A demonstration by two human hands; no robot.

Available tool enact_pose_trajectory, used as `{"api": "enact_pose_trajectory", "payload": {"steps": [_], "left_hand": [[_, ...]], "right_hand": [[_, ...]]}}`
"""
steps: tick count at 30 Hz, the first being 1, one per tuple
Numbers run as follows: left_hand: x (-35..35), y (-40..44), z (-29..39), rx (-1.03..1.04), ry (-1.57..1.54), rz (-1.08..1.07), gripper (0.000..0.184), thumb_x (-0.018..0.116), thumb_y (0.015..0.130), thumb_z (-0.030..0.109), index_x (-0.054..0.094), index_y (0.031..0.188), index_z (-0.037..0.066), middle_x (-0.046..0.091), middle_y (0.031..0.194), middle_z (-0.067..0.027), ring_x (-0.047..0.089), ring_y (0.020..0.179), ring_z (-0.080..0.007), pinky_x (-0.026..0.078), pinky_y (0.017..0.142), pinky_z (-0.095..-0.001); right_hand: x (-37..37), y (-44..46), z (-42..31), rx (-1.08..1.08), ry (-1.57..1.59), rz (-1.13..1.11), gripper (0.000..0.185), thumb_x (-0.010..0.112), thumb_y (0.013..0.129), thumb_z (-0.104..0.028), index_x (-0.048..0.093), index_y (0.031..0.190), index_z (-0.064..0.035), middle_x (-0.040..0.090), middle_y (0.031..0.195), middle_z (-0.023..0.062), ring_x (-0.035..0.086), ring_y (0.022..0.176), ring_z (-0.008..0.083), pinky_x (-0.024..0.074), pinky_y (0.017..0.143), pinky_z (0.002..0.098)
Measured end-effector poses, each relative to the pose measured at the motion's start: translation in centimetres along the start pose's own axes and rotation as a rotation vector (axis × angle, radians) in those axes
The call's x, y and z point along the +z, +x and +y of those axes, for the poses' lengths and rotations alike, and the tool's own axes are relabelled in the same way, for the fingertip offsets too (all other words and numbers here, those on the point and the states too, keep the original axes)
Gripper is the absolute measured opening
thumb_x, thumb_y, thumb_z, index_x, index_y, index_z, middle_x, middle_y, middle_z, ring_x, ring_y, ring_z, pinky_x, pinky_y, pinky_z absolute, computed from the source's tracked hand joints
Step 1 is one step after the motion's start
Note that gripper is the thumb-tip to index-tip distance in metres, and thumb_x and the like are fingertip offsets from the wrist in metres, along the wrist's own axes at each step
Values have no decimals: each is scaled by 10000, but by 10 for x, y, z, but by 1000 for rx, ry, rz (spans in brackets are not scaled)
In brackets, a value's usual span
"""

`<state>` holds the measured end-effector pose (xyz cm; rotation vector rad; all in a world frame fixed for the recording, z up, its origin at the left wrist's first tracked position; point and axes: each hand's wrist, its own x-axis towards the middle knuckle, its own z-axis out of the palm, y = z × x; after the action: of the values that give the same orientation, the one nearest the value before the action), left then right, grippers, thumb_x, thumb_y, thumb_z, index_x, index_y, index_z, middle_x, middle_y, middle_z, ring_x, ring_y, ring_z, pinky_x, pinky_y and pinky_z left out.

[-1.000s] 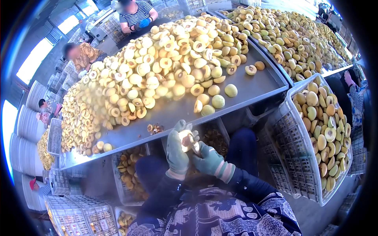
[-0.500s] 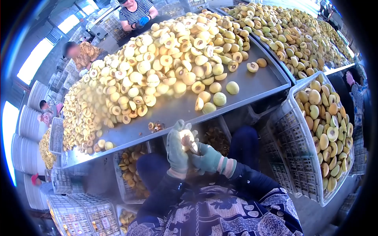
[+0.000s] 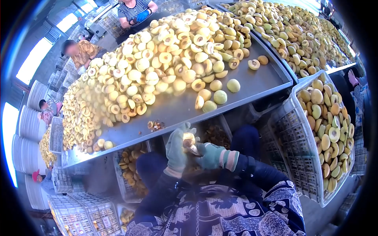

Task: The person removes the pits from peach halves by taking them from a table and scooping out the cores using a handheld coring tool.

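My left hand (image 3: 177,147), in a grey-green glove, is closed around a pale peach half (image 3: 188,137) with its brown hollow facing up. Against that fruit presses my right hand (image 3: 210,155), gloved in green with a striped cuff. Its fingers are wrapped round a short, shiny pitting tool (image 3: 193,149), mostly hidden by the glove, with its end at the fruit. Both hands are in front of the near edge of the metal table (image 3: 256,88). Beyond them a large heap of halved peaches (image 3: 157,59) covers much of the tabletop.
A tilted grey crate (image 3: 293,129) of peach halves stands at right. Below the table edge are crates with fruit pieces (image 3: 132,167) and dark scraps (image 3: 216,135). Small scraps (image 3: 156,126) lie on the table. Co-workers (image 3: 136,11) sit across and at left.
My hands stay together in nearly the same place. The peach half has turned slightly, showing more of its brown hollow. The co-worker across has shifted their gloved hands.
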<state>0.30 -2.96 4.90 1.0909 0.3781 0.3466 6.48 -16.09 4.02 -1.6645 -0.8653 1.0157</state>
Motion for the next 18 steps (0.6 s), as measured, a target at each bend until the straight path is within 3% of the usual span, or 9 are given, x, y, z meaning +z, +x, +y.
{"api": "enact_pose_trajectory", "payload": {"steps": [1, 4, 7, 10, 11, 14, 15, 18], "left_hand": [[-1, -1, 0, -16, 34, -5, 431, 484, 983, 319, 534, 1235, -28, 561, 1234, -107, 585, 1099, -316, 580, 803, -449], [-1, 0, 2, -100, 6, 50, 425, 491, 982, 321, 545, 1223, -26, 578, 1223, -106, 593, 1084, -310, 582, 793, -445], [4, -2, 2, -57, -108, 62, 350, 527, 955, 250, 579, 1223, 32, 563, 1243, -71, 585, 1112, -247, 544, 860, -368], [4, -1, 8, -86, -64, 53, 346, 528, 955, 240, 577, 1229, 35, 567, 1238, -65, 584, 1111, -243, 545, 857, -362], [7, -2, 10, -101, -70, 71, 343, 530, 955, 239, 578, 1231, 40, 564, 1243, -63, 579, 1122, -242, 544, 857, -357], [4, -5, 11, -96, -41, 8, 357, 550, 946, 257, 575, 1226, 37, 568, 1224, -77, 592, 1086, -233, 550, 835, -351], [4, -7, 14, -165, -75, 4, 363, 556, 943, 264, 574, 1225, 37, 571, 1213, -82, 596, 1068, -228, 551, 828, -350], [2, -13, 20, -300, -89, -2, 399, 548, 943, 308, 550, 1246, 48, 578, 1179, -138, 621, 987, -250, 562, 785, -360]], "right_hand": [[5, 4, 6, -177, -164, 88, 281, 599, 891, -232, 581, 1126, -79, 618, 764, 53, 576, 600, 148, 489, 573, 277], [-9, -13, -23, 324, 595, -237, 268, 607, 884, -249, 607, 1028, -23, 583, 637, 43, 532, 421, 123, 422, 385, 233], [-10, -18, -28, 301, 951, -355, 264, 590, 906, -237, 602, 988, 13, 530, 569, 17, 498, 390, 108, 383, 351, 216], [-2, -18, -22, 270, 1287, -441, 264, 551, 934, -209, 596, 988, 45, 496, 539, 0, 456, 363, 94, 356, 334, 208], [1, -14, -11, 225, 1498, -621, 215, 579, 906, -185, 599, 919, 29, 549, 617, 22, 462, 433, 69, 351, 378, 165], [6, -18, -13, 185, 1562, -668, 205, 567, 906, -173, 603, 921, 28, 536, 610, 14, 449, 424, 68, 347, 377, 164], [3, -24, -24, 287, 1369, -483, 242, 525, 954, -205, 602, 974, 24, 497, 551, -4, 454, 378, 80, 351, 335, 201], [4, -24, -26, 315, 1067, -314, 224, 528, 948, -190, 601, 960, 22, 500, 552, 3, 454, 371, 87, 354, 331, 205]]}}
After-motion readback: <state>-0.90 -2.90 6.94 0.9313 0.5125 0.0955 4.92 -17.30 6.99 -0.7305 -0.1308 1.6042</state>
